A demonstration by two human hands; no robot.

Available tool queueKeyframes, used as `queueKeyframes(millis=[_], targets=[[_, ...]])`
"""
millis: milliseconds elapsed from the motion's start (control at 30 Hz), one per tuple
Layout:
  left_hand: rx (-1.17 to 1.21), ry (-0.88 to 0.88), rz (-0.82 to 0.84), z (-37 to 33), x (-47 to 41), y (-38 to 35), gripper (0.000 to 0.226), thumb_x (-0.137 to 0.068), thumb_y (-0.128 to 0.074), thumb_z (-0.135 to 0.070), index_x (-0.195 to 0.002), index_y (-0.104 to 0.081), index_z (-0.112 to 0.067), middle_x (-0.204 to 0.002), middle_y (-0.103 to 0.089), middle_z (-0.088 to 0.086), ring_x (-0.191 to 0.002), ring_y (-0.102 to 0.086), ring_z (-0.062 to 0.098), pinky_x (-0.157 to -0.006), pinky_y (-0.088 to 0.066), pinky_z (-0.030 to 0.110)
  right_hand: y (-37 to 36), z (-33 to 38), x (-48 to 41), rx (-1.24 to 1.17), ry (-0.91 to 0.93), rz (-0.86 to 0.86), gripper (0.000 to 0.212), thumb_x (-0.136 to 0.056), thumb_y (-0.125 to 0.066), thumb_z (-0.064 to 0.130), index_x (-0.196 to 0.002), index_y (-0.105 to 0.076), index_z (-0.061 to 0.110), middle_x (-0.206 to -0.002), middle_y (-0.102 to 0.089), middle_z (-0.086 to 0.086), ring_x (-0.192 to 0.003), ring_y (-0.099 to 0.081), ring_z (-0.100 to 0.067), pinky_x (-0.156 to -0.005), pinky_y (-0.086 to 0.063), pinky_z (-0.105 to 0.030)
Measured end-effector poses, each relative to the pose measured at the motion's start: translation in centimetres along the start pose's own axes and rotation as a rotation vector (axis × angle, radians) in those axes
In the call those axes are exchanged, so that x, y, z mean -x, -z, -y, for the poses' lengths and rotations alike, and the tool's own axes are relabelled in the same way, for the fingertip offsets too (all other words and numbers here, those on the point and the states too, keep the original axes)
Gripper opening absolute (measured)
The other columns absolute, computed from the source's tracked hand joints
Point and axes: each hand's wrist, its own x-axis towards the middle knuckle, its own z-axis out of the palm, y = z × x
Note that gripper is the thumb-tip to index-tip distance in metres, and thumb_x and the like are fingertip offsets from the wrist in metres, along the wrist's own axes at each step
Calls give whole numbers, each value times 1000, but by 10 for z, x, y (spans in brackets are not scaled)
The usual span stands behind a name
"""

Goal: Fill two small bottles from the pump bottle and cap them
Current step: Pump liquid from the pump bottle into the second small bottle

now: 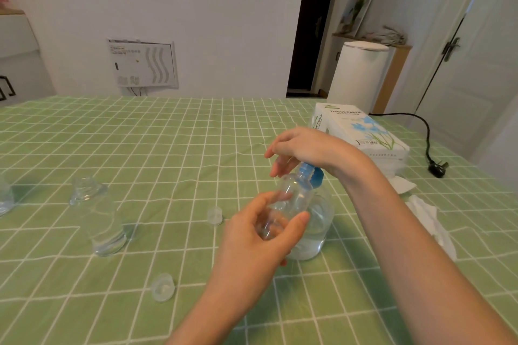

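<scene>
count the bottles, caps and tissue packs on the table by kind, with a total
small clear plastic bottles: 2 (one standing open, one gripped in the left hand)
large clear pump bottle with blue pump: 1
small clear round caps: 2
white tissue paper pack: 1
total: 6
clear thing cut off at left edge: not counted

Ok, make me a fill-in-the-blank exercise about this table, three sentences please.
1. The left hand holds a small bottle to the ____ pump head under the right hand.
2. The other small bottle stands on the tablecloth without a ____.
3. The white box behind the right hand reads TISSUE ____.
Missing words: blue, cap, PAPER.
</scene>
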Motion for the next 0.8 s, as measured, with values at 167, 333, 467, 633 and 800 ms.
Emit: queueKeyframes(millis=[167, 333, 467, 633, 800], targets=[[-3, -5, -13, 1, -2, -1, 45, -53, -66, -53, -95, -65, -36, -63, -62, -3, -49, -54, 8, -44, -43, 14, 2, -2, 1, -55, -10, -67, 23, -95, -45, 20, -103, -65, 12, -86, -73, -9, -87, -62, -24, -100, -45, -45], [-7, -18, -23, -3, -5, -2, 42, -55, -66, -52, -95, -65, -36, -62, -61, -5, -51, -56, 9, -43, -43, 13, 9, 2, 4, -75, 102, -244, 21, -93, -48, 15, -97, -68, 11, -74, -73, -4, -85, -71, -26, -80, -53, -32], [7, -12, -23, -4, -4, -3, 41, -55, -66, -51, -93, -65, -36, -61, -60, -6, -50, -56, 7, -42, -42, 13, 15, 3, 5, -130, 141, -266, 20, -92, -50, 14, -91, -69, 14, -67, -72, 1, -61, -67, -7, -63, -48, -21], [9, -5, -24, -5, -3, -3, 38, -58, -67, -47, -94, -65, -35, -62, -61, -5, -49, -56, 7, -41, -42, 13, 22, 6, 2, -87, 88, -218, 20, -93, -48, 14, -91, -68, 11, -66, -70, -1, -57, -65, -10, -39, -38, -6], [22, -7, -21, -5, -4, -3, 45, -53, -66, -52, -95, -65, -35, -63, -61, -4, -49, -56, 8, -42, -41, 13, 11, 7, -5, -49, 2, -123, 36, -98, -42, 32, -97, -66, 5, -77, -72, -10, -73, -61, -22, -82, -53, -32]])
